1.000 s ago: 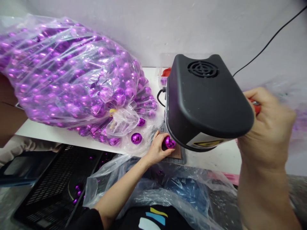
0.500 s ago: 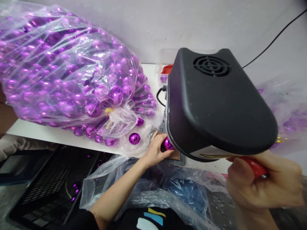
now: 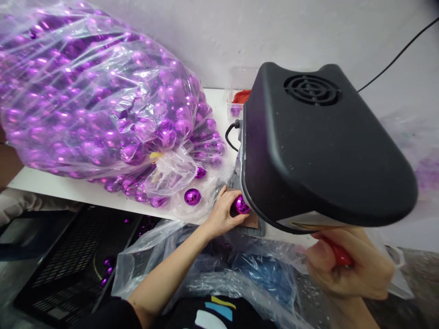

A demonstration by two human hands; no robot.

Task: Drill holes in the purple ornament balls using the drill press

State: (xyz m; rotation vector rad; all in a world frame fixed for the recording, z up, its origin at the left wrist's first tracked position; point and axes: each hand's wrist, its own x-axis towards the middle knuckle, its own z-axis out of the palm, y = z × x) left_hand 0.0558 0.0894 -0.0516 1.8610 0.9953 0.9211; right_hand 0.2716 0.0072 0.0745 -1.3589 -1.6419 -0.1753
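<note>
Head view shows the left hand [image 3: 222, 214] pinching a purple ball [image 3: 241, 204] with its fingers closed around it, pressing it on the small plate under the front of the black machine [image 3: 318, 146] — so the ball sits steady below the head. The right hand [image 3: 346, 269], near and to the right, is wrapped tight on the red handle [image 3: 338, 255]. A big clear bag [image 3: 99, 105] of the same balls lies at the left — close for picking.

Two hands: the left hand [image 3: 222, 214] and the right hand [image 3: 350, 265]. One black machine [image 3: 318, 151]. One big bag [image 3: 99, 109] stuffed with purple balls, too many to count. One black crate [image 3: 68, 269]. One red handle [image 3: 338, 256].
</note>
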